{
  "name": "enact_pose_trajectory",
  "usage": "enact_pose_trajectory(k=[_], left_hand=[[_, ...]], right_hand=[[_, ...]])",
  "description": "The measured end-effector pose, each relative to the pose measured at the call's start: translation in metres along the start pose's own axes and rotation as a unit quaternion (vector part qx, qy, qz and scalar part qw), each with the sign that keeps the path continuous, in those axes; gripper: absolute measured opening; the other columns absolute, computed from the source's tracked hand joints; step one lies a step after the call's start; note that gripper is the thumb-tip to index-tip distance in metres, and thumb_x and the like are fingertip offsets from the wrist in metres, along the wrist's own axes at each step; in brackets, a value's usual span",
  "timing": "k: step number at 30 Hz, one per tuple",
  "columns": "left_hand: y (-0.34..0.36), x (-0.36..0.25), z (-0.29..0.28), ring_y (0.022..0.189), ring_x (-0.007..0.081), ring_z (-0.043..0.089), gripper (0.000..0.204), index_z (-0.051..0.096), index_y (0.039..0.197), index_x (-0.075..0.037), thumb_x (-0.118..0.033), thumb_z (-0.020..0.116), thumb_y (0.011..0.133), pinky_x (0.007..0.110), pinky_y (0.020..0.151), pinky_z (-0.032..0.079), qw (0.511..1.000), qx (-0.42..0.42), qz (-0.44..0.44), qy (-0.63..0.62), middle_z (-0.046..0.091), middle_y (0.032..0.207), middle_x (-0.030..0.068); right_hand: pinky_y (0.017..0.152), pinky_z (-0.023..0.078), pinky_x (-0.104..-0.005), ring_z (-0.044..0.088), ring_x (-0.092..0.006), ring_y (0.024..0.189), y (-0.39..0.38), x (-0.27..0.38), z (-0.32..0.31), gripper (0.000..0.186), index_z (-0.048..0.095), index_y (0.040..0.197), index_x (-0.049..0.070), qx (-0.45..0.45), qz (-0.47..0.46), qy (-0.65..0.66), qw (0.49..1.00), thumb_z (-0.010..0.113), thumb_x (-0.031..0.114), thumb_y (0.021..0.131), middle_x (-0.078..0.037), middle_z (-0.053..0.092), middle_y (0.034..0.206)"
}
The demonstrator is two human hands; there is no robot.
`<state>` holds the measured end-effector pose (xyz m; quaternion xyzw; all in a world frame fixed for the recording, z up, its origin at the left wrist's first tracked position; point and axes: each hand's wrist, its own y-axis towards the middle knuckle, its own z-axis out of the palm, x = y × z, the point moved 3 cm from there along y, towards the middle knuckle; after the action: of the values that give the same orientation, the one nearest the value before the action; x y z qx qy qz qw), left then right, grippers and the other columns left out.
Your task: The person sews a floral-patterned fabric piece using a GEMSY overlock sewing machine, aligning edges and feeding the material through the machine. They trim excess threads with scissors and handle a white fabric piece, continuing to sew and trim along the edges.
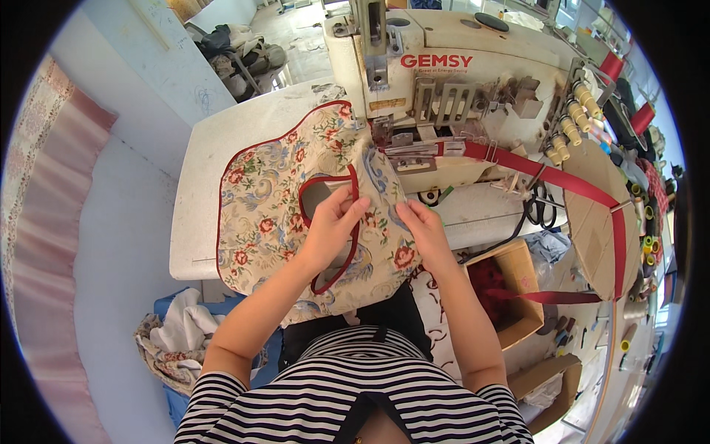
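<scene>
A cream floral fabric piece [259, 214] with red bound edges lies over the table's front and hangs toward my lap. Its middle has an opening edged in red binding. My left hand [333, 228] is closed, pinching the red-bound edge of that opening between thumb and fingers. To the right, my right hand [424, 231] pinches the plain, unbound edge of the same fabric. Just beyond both hands stands a white sewing machine [451, 81]; the fabric's far corner reaches its needle area. Red binding tape [543, 172] runs from the right into a metal guide beside the needle area.
Thread cones [584, 100] stand on the right. Below the tape, a cardboard box [523, 270] holds red material. Black scissors [541, 206] hang beside the machine. A blue container [166, 305] with cloth sits lower left. The white table [196, 185] extends to the left.
</scene>
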<state>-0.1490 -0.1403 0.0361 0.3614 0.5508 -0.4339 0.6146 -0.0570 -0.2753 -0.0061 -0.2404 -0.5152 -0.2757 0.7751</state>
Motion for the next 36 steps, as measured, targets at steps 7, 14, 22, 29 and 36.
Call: enact_pose_trajectory(k=[7, 14, 22, 29, 36], left_hand=[[-0.007, -0.011, -0.014, 0.091, 0.0061, 0.053, 0.036, 0.053, 0.118, 0.0, -0.029, 0.05, 0.096, 0.021, 0.078, 0.043, 0.995, -0.025, -0.031, 0.089, 0.059, 0.102, 0.0009], [-0.086, 0.018, -0.053, 0.115, 0.0334, 0.048, 0.035, 0.058, 0.105, 0.004, -0.028, 0.059, 0.089, 0.045, 0.105, 0.03, 0.807, 0.057, 0.169, 0.562, 0.058, 0.108, 0.0187], [-0.104, 0.001, -0.049, 0.111, 0.031, 0.05, 0.027, 0.058, 0.103, 0.003, -0.017, 0.062, 0.086, 0.048, 0.103, 0.031, 0.848, 0.06, 0.226, 0.475, 0.059, 0.103, 0.0148], [-0.117, 0.001, -0.058, 0.063, 0.0093, 0.045, 0.024, 0.057, 0.1, 0.003, -0.02, 0.054, 0.094, 0.026, 0.058, 0.041, 0.955, -0.009, -0.044, 0.293, 0.054, 0.07, 0.0043], [-0.111, -0.031, -0.056, 0.064, 0.0055, 0.043, 0.031, 0.058, 0.108, 0.001, -0.026, 0.053, 0.094, 0.022, 0.059, 0.039, 0.949, -0.1, 0.062, 0.291, 0.051, 0.068, -0.0024]], right_hand=[[0.072, 0.042, -0.0205, 0.051, -0.0046, 0.079, 0.025, 0.003, 0.002, 0.031, 0.06, 0.1, -0.002, -0.016, -0.032, -0.05, 0.998, 0.052, 0.027, 0.095, 0.002, 0.06, 0.087], [0.072, 0.043, -0.0222, 0.052, -0.0058, 0.079, -0.013, -0.013, -0.014, 0.027, 0.06, 0.098, 0.0, 0.041, 0.106, -0.06, 0.992, 0.054, 0.026, 0.094, 0.002, 0.058, 0.085], [0.079, 0.048, -0.0326, 0.063, -0.0224, 0.086, -0.056, -0.072, 0.006, 0.035, 0.057, 0.106, -0.003, 0.039, 0.042, -0.255, 0.965, 0.061, 0.021, 0.081, -0.013, 0.066, 0.093], [0.059, 0.052, -0.0317, 0.066, -0.0228, 0.065, -0.058, -0.156, 0.03, 0.06, 0.06, 0.099, -0.008, 0.052, 0.252, -0.281, 0.924, 0.056, 0.049, 0.079, -0.014, 0.068, 0.076], [0.066, 0.055, -0.0353, 0.067, -0.0242, 0.08, -0.036, -0.177, 0.018, 0.05, 0.055, 0.11, -0.009, 0.039, 0.213, -0.422, 0.88, 0.055, 0.035, 0.086, -0.018, 0.065, 0.094]])
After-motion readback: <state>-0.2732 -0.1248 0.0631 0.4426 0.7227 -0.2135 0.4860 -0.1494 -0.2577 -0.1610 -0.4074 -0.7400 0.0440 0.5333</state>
